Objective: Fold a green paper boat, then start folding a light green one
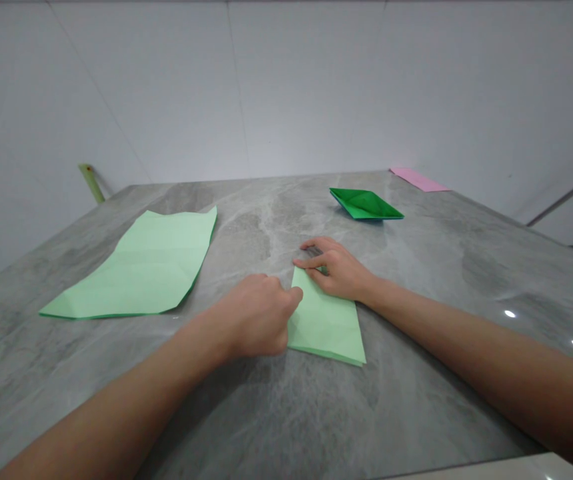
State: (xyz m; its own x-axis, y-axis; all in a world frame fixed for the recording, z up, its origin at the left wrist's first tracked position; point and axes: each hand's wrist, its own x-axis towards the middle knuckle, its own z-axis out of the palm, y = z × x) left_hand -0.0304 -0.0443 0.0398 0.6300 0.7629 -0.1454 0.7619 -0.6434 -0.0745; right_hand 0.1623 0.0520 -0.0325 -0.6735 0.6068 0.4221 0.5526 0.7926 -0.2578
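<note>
A light green sheet of paper (327, 327), folded into a narrow rectangle, lies flat in front of me on the grey table. My left hand (265, 315) is closed at its left edge, with the thumb resting on the paper and the curled fingers partly hidden. Across the far end of the paper lies my right hand (334, 268), palm down with its fingers spread, pressing on it. A larger, creased light green sheet (151, 267) lies unfolded to the left, apart from both hands. Beyond my right hand sits a dark green folded paper boat (366, 205).
The grey marbled table (246, 413) reaches back to a white wall (286, 87). A pink sheet of paper (419, 179) lies at the far right corner. A yellow-green strip (91, 182) stands by the far left edge.
</note>
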